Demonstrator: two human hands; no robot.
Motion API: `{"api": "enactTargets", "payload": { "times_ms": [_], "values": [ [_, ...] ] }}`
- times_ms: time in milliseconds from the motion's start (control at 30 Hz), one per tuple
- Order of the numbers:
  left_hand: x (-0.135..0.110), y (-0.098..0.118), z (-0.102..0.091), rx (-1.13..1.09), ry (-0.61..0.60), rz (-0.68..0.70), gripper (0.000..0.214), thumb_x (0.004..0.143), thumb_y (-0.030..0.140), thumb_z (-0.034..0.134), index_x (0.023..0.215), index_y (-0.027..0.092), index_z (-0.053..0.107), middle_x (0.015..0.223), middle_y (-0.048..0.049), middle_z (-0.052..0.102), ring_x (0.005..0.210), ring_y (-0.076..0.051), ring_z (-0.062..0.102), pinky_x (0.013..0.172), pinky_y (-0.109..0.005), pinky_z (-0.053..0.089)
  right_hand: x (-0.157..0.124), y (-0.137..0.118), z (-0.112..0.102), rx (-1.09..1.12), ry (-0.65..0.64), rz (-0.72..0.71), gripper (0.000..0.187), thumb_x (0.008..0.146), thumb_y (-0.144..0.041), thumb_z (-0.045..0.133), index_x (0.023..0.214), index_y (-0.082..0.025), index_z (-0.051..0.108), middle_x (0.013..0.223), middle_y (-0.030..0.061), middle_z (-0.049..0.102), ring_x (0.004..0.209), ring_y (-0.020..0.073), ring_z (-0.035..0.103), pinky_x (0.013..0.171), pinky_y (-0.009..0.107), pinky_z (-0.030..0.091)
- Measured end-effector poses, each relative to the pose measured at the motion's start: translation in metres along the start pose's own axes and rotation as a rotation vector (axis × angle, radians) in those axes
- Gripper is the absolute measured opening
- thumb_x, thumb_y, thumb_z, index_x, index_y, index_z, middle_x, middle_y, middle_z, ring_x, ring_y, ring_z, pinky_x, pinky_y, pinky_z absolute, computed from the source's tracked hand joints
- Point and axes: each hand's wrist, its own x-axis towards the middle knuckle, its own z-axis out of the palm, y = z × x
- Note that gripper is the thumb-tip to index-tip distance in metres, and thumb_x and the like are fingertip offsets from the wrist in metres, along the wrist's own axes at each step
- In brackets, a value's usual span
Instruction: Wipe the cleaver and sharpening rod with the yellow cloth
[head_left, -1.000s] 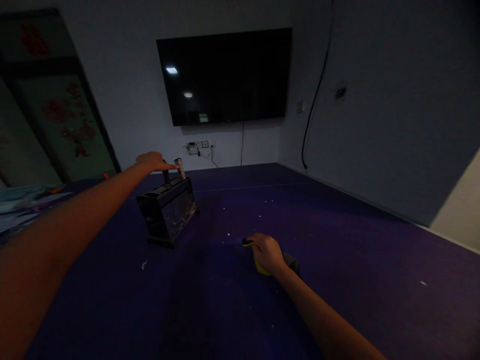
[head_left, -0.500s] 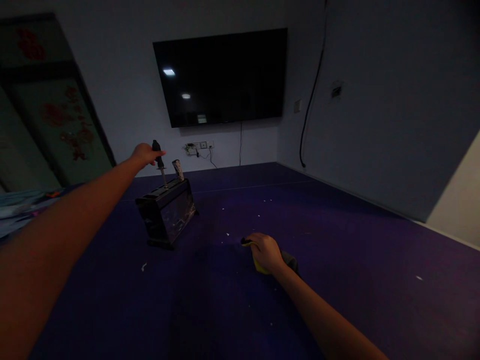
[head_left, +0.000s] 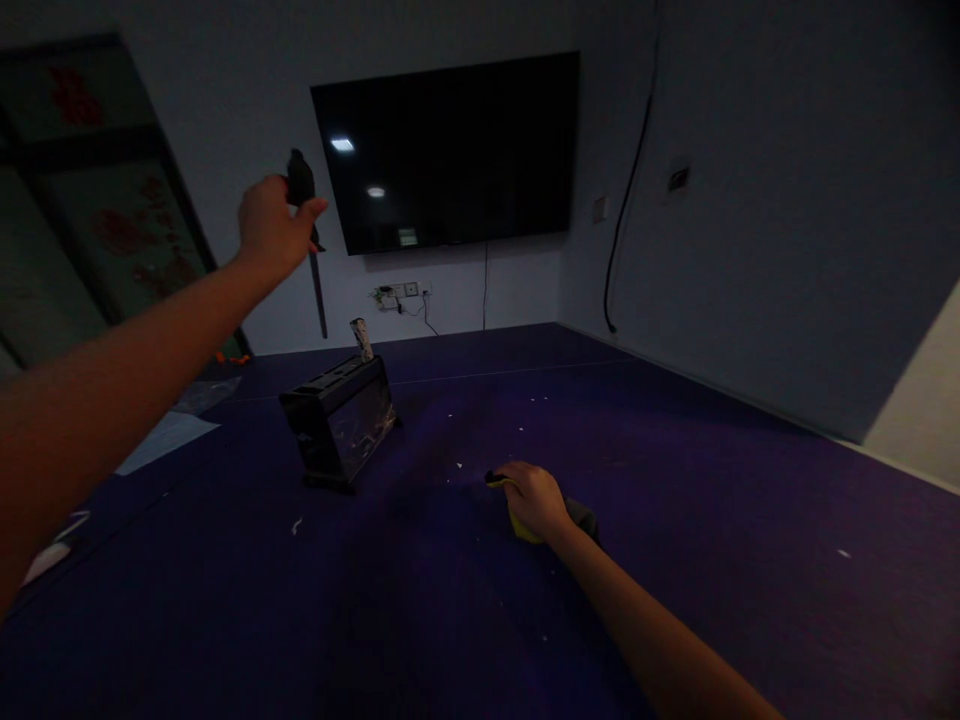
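Observation:
My left hand is raised high and closed round the dark handle of a knife, whose thin blade hangs down clear above a black knife block. The block stands on the dark purple surface with one pale-handled knife still in a slot. My right hand rests on the surface in the middle, closed on a yellow sponge with a dark cloth beside it.
A large black screen hangs on the far wall, with sockets and cables below it. A glass door with red decorations is at the left. Papers lie at the left edge. Small white specks dot the surface.
My left hand has drawn the dark-handled knife up out of the block and lifted it well above it. My right hand has stayed on the sponge.

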Motion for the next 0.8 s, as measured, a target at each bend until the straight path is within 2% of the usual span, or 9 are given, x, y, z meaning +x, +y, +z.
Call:
{"api": "enactTargets", "payload": {
  "times_ms": [33,100,200,267,333,433,567,667,800],
  "values": [
    [-0.018,0.010,-0.004,-0.002,0.002,0.098,0.050,0.083,0.056,0.034,0.106,0.014,0.049,0.086,-0.0031,0.061,0.072,-0.015,0.061,0.066,-0.030,0.045,0.000,0.000,0.000,0.009,0.004,0.000,0.035,0.069,-0.008,0.042,0.091,-0.020,0.067,0.095,0.0039,0.067,0.091,0.0188,0.059,0.081,0.029,0.042],
    [-0.065,0.027,-0.009,-0.137,-0.094,0.209,0.038,0.085,0.048,0.038,0.107,0.018,0.046,0.083,-0.0008,0.061,0.059,-0.010,0.059,0.060,-0.027,0.046,0.000,-0.001,0.000,0.032,0.014,-0.003,0.034,0.070,-0.009,0.042,0.091,-0.021,0.066,0.096,0.0038,0.067,0.091,0.0189,0.059,0.082,0.029,0.042],
    [-0.150,0.039,-0.005,-0.422,-0.338,0.303,0.030,0.085,0.036,0.042,0.111,0.021,0.042,0.087,-0.0007,0.061,0.053,-0.008,0.058,0.051,-0.022,0.047,0.000,-0.001,0.002,0.076,0.039,-0.006,0.034,0.070,-0.010,0.042,0.092,-0.021,0.066,0.096,0.0041,0.066,0.091,0.0190,0.059,0.082,0.030,0.042],
    [-0.208,0.038,0.006,-0.533,-0.408,0.419,0.026,0.087,0.025,0.035,0.113,0.020,0.041,0.090,-0.0031,0.061,0.067,-0.010,0.062,0.061,-0.022,0.051,-0.001,-0.002,0.003,0.114,0.062,-0.009,0.034,0.070,-0.011,0.042,0.093,-0.020,0.065,0.096,0.0053,0.066,0.092,0.0196,0.059,0.083,0.031,0.042],
    [-0.260,0.032,0.020,-0.575,-0.395,0.580,0.030,0.087,0.018,0.033,0.116,0.019,0.037,0.108,-0.0088,0.057,0.089,-0.013,0.061,0.075,-0.025,0.051,-0.002,-0.005,0.003,0.158,0.086,-0.015,0.033,0.070,-0.012,0.043,0.094,-0.019,0.064,0.097,0.0063,0.065,0.093,0.0205,0.058,0.085,0.033,0.042],
    [-0.318,0.025,0.040,-0.515,-0.429,0.834,0.035,0.084,0.012,0.038,0.119,0.015,0.034,0.113,-0.0119,0.056,0.105,-0.016,0.054,0.080,-0.024,0.049,-0.004,-0.011,0.002,0.238,0.119,-0.028,0.031,0.071,-0.017,0.045,0.096,-0.019,0.063,0.100,0.0064,0.064,0.095,0.0215,0.057,0.086,0.035,0.041],
    [-0.353,0.027,0.056,-0.345,-0.317,0.987,0.024,0.084,0.013,0.041,0.108,0.013,0.043,0.111,-0.0119,0.059,0.079,-0.011,0.063,0.065,-0.019,0.052,-0.003,-0.019,-0.002,0.348,0.184,-0.002,0.021,0.075,-0.026,0.048,0.088,-0.019,0.062,0.090,0.0063,0.064,0.087,0.0217,0.057,0.080,0.033,0.042],
    [-0.357,0.031,0.062,-0.254,-0.268,1.065,0.020,0.084,0.014,0.041,0.103,0.016,0.049,0.111,-0.0106,0.058,0.093,-0.015,0.060,0.072,-0.021,0.051,-0.002,-0.024,0.000,0.432,0.236,0.070,0.022,0.077,-0.034,0.048,0.078,-0.018,0.061,0.077,0.0052,0.062,0.075,0.0201,0.056,0.071,0.031,0.043],
    [-0.355,0.029,0.070,-0.270,-0.245,1.043,0.016,0.084,0.017,0.044,0.098,0.016,0.052,0.114,-0.0084,0.057,0.113,-0.020,0.049,0.086,-0.025,0.047,0.000,-0.029,0.012,0.590,0.234,0.173,0.031,0.077,-0.044,0.049,0.078,-0.016,0.061,0.070,0.0042,0.062,0.066,0.0190,0.056,0.060,0.028,0.044]
  ]
}}
